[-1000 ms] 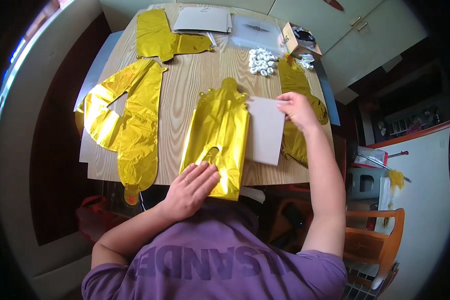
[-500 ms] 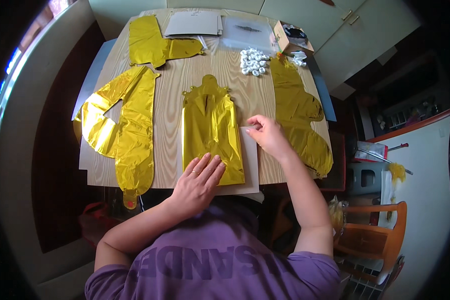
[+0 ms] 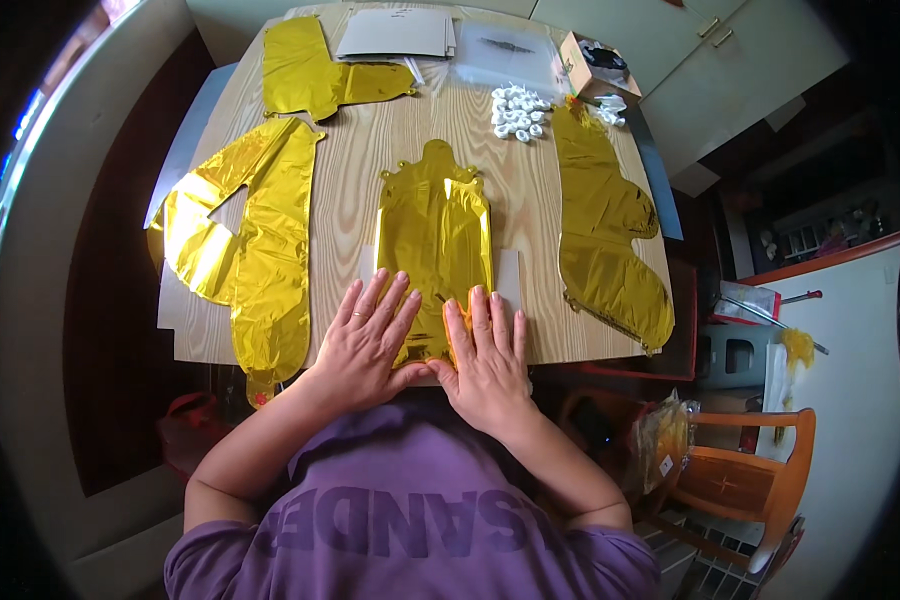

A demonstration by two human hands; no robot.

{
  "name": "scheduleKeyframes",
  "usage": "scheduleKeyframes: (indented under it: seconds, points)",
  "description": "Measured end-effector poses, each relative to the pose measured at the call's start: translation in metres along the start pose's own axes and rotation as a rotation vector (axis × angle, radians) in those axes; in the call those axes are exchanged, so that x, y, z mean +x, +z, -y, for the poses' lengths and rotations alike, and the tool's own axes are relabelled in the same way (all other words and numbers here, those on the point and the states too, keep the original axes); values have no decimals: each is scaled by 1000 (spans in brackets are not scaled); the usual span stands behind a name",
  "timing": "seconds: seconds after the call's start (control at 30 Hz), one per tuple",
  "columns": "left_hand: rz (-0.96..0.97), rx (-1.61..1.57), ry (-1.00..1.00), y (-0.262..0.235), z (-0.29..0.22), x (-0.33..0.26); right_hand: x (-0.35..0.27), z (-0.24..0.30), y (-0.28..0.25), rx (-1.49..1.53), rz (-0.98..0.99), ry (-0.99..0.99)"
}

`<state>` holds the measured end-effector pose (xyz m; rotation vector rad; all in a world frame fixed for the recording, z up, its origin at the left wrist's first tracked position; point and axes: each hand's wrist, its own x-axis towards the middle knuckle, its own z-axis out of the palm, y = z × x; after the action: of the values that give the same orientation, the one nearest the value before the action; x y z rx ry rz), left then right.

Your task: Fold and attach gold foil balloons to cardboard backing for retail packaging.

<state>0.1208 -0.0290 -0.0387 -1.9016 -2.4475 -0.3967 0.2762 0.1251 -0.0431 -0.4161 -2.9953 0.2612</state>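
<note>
A folded gold foil balloon (image 3: 433, 230) lies flat in front of me at the near table edge, with small round tabs at its far end. Beneath it, a pale card sheet (image 3: 509, 277) shows along both sides. My left hand (image 3: 358, 345) rests flat on the near left part of the foil, fingers spread. On the near right part lies my right hand (image 3: 488, 358), palm down with its fingers stretched out. Both thumbs point inward and come close together at the near edge. Neither hand grips anything.
Flat gold foil balloons lie at the left (image 3: 275, 250), far left (image 3: 298, 70) and right (image 3: 605, 220). Toward the back are a card stack (image 3: 395, 32), clear plastic sleeves (image 3: 505, 60), several white rolled pieces (image 3: 517, 112) and a small box (image 3: 580, 75). A wooden chair (image 3: 790, 470) stands at the right.
My right hand has moved from the card's right edge to lie flat on the foil. My left hand has shifted left and its fingers have spread.
</note>
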Motion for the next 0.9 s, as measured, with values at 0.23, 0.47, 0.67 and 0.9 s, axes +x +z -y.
scheduleKeyframes:
  seconds: [0.23, 0.47, 0.67, 0.9]
  points:
    - [124, -131, 149, -5, -9, -4, -13, -26, -39, 421, -284, 67]
    - [-34, -86, 225, 10, -12, -27, -62, -57, -23, 819, -181, 583]
    - [26, -259, 181, 0, -18, -15, -64, -44, 10, 1592, -288, 737]
    - [97, -218, 164, -1, -10, -2, -78, -22, 1, 1682, -193, 685]
